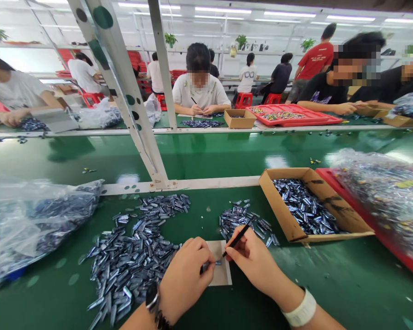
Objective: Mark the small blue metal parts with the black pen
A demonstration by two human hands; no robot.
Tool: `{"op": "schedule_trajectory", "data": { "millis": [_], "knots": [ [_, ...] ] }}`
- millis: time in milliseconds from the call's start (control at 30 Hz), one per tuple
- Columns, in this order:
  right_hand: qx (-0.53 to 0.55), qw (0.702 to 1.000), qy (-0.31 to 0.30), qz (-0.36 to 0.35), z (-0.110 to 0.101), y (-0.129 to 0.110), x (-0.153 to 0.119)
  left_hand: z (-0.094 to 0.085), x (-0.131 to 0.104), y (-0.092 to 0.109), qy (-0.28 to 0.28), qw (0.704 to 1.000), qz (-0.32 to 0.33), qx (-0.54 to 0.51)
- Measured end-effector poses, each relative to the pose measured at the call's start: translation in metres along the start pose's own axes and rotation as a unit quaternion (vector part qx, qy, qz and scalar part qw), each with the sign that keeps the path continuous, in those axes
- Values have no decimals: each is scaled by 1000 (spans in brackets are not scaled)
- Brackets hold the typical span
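Observation:
My right hand [254,261] is closed around a slim black pen-like tool [236,240], its lower tip slanting down to the left. That tip is just above a pale rectangular card [222,277] lying on the green bench. My left hand [189,275] rests over the card's left side with its fingers curled and pinched; what they hold is mostly hidden. A small bluish piece [218,263] shows on the card between both hands. Left of my left hand spreads a big pile of dark, shiny, narrow parts [131,256]. A smaller pile [239,215] of them lies behind the card.
A cardboard box [330,238] of similar parts stands right, beside a red tray [404,261] under a bulging plastic bag [382,197]. Another plastic bag [37,224] lies left. A slanted white post [124,96] rises behind the bench. Several people work across the green belt [209,153].

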State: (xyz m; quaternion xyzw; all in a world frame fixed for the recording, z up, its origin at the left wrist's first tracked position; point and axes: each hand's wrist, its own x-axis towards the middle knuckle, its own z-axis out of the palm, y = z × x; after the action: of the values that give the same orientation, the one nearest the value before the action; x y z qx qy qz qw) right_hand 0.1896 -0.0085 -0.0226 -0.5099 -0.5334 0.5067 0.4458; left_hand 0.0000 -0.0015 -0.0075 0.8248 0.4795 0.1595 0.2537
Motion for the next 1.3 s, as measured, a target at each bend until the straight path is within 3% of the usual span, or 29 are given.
{"op": "schedule_trajectory", "data": {
  "millis": [767,1300],
  "knots": [
    [-7,1000,-12,13,1,-1,0,-1,1,0,-18,1000,3,-4],
    [0,1000,-25,14,0,0,1,2,3,-1,-7,999,-32,-24]
  ]
}}
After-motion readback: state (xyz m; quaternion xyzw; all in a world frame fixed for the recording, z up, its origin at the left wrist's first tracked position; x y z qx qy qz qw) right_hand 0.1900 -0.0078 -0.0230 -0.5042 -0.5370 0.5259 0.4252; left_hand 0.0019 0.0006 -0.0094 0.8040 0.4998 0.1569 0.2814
